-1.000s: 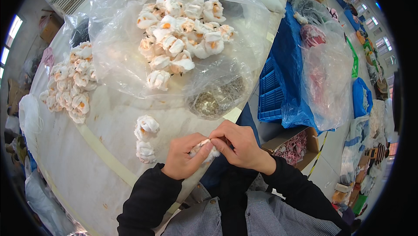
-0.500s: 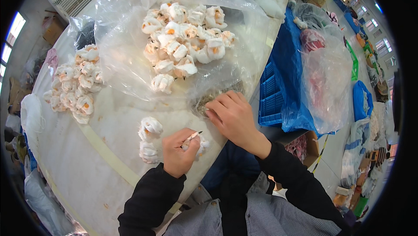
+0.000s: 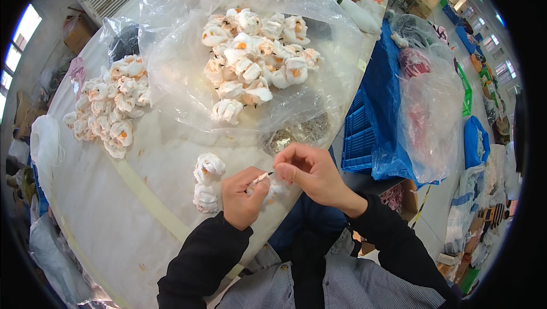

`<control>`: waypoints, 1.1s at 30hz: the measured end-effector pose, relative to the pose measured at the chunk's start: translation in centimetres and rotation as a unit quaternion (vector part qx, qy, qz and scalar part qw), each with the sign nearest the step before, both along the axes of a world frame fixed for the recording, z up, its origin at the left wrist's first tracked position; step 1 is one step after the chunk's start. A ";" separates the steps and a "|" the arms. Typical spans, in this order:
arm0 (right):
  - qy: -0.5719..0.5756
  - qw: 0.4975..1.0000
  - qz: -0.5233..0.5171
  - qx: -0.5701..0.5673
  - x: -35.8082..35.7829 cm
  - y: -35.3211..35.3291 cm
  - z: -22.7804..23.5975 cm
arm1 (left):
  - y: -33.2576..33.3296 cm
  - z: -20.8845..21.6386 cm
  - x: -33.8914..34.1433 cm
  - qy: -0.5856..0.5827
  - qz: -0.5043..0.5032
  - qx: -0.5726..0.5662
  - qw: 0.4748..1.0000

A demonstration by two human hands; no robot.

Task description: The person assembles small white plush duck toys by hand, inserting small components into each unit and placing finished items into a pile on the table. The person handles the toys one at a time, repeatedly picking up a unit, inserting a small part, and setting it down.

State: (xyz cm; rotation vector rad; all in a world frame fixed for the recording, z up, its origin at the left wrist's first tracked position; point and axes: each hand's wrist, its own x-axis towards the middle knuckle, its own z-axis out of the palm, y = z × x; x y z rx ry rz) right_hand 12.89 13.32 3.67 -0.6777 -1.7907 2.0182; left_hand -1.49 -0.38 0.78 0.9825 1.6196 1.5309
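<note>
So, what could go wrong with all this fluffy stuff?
The left hand pinches a small pale piece near the edge of the table, so it might slip and fall. The hand is also close to two fluffy white pieces, which it could bump. And the fluffy pile lies on loose plastic, so a tug there might scatter it.

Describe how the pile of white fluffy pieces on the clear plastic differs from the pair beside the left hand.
The pile holds many pieces; the pair is just two. The pile rests on the clear plastic, while the pair lies directly on the table. The pile shows strong orange patches and dark tips; the pair looks mostly white. Both consist of rounded, fluffy white pieces.
</note>
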 end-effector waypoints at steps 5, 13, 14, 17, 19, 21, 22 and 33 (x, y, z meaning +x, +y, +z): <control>0.016 0.994 0.038 -0.102 0.1 -0.2 -0.3 | -0.1 -0.2 0.2 -0.015 -0.024 0.025 0.999; -0.011 0.969 0.013 0.246 0.3 -0.4 0.5 | 0.0 -0.5 0.2 0.003 -0.023 0.014 1.000; -0.015 0.967 0.031 0.251 0.4 -0.2 0.6 | 0.0 -0.6 0.3 0.008 -0.024 0.016 1.000; -0.022 0.960 0.072 0.269 0.6 0.5 0.8 | 0.1 -0.3 0.4 0.046 -0.029 0.005 0.998; -0.021 0.955 0.083 0.285 0.5 0.6 0.6 | 0.2 -0.5 0.4 0.050 -0.040 0.009 0.998; -0.025 0.953 0.091 0.287 0.5 0.6 0.5 | 0.1 -0.5 0.4 0.065 -0.043 0.013 0.997; -0.027 0.953 0.095 0.287 0.5 0.6 0.5 | 0.2 -0.6 0.4 0.077 -0.043 0.018 0.996; 0.012 0.940 0.105 0.326 1.3 0.5 -1.5 | 0.3 -1.3 0.8 0.186 -0.066 0.011 0.980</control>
